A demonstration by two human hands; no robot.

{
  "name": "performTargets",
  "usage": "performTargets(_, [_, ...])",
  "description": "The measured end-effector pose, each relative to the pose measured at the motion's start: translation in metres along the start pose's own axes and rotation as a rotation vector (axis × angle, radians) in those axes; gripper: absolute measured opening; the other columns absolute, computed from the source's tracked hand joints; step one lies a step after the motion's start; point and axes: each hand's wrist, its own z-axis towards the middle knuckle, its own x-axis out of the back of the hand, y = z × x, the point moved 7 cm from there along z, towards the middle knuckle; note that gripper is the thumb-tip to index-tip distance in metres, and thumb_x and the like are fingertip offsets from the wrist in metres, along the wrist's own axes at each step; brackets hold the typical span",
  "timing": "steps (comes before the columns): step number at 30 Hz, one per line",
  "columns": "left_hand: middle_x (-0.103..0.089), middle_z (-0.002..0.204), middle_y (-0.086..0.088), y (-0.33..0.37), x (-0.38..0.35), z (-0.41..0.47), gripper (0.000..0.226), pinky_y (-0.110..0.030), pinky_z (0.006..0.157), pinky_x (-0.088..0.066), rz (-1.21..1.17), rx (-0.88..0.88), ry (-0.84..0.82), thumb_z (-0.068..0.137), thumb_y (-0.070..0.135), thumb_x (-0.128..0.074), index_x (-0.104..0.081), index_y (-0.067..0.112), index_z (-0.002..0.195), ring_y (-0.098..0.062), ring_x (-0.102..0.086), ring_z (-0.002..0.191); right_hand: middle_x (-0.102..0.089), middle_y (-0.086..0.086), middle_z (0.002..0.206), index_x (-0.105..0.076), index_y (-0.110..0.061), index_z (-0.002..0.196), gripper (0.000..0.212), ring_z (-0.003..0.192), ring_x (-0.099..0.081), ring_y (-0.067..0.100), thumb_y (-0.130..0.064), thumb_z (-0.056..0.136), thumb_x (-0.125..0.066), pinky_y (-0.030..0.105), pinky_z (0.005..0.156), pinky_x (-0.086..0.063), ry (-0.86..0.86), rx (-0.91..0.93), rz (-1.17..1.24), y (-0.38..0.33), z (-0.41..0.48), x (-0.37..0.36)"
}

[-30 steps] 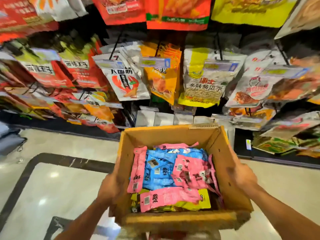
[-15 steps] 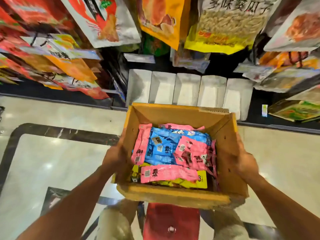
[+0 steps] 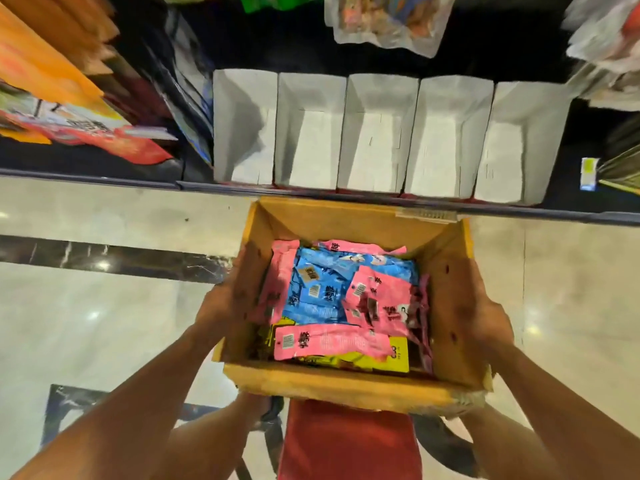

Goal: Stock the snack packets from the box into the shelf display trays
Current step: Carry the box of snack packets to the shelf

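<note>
Closest to the person, a strip of red cloth point(image 3: 346, 445) shows just under the cardboard box point(image 3: 329, 384), which is held up above the pale polished floor point(image 3: 86, 306). The left hand point(image 3: 221, 303) lies against the outside of the box's left wall and the right hand point(image 3: 486, 317) against the outside of the right wall. On both, the fingers look stretched along the cardboard, so the box is clamped between two flat palms. The picture is blurred there, and the fingertips are not clear.

The snack packets point(image 3: 346, 306) lie loose in a heap inside the box. A long pink packet point(image 3: 329, 342) lies flat along the near wall, over a yellow packet point(image 3: 398, 356) that reaches the near right corner. Blue packets point(image 3: 318, 289) fill the middle toward the far wall. More pink ones stand along the left wall and lean near the right wall.

Past the box's far rim a dark stripe point(image 3: 104, 258) crosses the floor on the left. Then comes the front edge of the low shelf point(image 3: 86, 174). Five white display trays point(image 3: 377, 140) stand on it side by side, their fronts at that edge, directly beyond the box. Blurred hanging bags point(image 3: 384, 19) crowd the top, with orange ones at the far left.
</note>
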Motion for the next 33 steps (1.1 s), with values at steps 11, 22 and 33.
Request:
performTargets(11, [-0.070,0.113,-0.028,-0.045,-0.030,0.073,0.096,-0.041,0.074,-0.048,0.044,0.005,0.013,0.066,0.061,-0.037,-0.043,0.021,0.153,-0.050,-0.065,0.097,-0.060,0.012,0.077,0.014,-0.048,0.154,0.096,0.062,-0.058,0.035,-0.015,0.095,-0.054,0.047,0.061,-0.054,0.078,0.030,0.018,0.000,0.046,-0.043])
performTargets(22, [-0.071,0.111,-0.021,-0.033,-0.028,0.114,0.102,-0.047,0.075,-0.056,-0.004,-0.183,0.124,0.084,0.045,-0.053,0.019,0.051,0.156,-0.043,-0.070,0.088,-0.066,0.014,0.078,0.020,-0.053,0.150,0.109,0.061,-0.062,0.031,-0.011,0.092,-0.062,0.051,0.062,-0.059,0.198,0.116,0.057,-0.013,0.098,-0.044])
performTargets(33, [-0.067,0.116,-0.002,-0.050,-0.050,0.115,0.086,-0.045,0.085,-0.057,-0.072,-0.356,0.203,0.090,0.061,-0.041,0.014,0.055,0.155,-0.031,-0.070,0.090,-0.061,0.005,0.083,0.020,-0.039,0.154,0.104,0.059,-0.059,0.026,-0.021,0.092,-0.061,0.039,0.056,-0.053,0.304,0.227,0.030,-0.015,0.093,-0.066])
